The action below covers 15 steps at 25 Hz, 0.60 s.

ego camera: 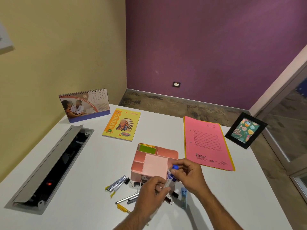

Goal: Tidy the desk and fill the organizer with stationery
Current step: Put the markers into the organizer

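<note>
A pink desk organizer (141, 157) with several compartments stands on the white desk; green and orange sticky notes (147, 148) fill its back left slot. Just in front of it, my left hand (150, 195) and my right hand (189, 175) together hold a small white tube with a blue cap (172, 175), tilted, cap toward the organizer. Loose on the desk near my hands lie several pens (117, 184), black binder clips (136, 184), a yellow marker (123, 208) and a light blue stapler (183, 197).
A yellow notebook (122, 124), a pink file folder (207, 143), a desk calendar (84, 105) and a black photo frame (245, 130) sit toward the back. An open cable hatch (53, 163) is sunk in the desk at left. The desk edge runs along the right.
</note>
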{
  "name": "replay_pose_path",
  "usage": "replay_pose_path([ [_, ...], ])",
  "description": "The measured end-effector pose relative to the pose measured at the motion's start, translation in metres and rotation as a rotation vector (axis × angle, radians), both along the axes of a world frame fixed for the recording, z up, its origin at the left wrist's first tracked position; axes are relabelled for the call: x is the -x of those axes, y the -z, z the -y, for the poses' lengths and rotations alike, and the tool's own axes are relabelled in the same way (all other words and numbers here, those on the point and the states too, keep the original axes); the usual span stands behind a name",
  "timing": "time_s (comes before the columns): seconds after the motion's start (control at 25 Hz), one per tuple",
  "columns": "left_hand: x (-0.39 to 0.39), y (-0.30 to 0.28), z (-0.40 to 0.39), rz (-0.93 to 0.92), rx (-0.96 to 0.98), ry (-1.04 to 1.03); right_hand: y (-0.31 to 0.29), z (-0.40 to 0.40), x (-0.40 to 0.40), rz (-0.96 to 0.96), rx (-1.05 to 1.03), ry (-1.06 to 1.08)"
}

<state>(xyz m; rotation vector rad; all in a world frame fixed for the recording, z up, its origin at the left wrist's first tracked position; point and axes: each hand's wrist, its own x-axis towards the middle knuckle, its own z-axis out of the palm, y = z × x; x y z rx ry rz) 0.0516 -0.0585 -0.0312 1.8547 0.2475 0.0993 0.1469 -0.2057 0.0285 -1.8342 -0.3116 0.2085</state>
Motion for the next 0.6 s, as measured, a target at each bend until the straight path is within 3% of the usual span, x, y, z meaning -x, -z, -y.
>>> replay_pose_path([
  [0.12,0.002,0.009,-0.014,-0.084,0.001,-0.007,-0.009,0.003,-0.007,0.111,-0.068,0.182],
  [0.2,0.004,0.016,-0.025,-0.100,-0.126,-0.008,-0.013,0.007,-0.012,0.209,-0.072,0.256],
  [0.4,0.011,0.023,-0.048,-0.157,-0.497,0.009,-0.017,0.013,-0.001,0.379,0.036,0.201],
  [0.6,0.015,0.030,-0.056,-0.173,-0.590,0.049,-0.010,0.026,0.008,0.433,0.081,0.190],
])
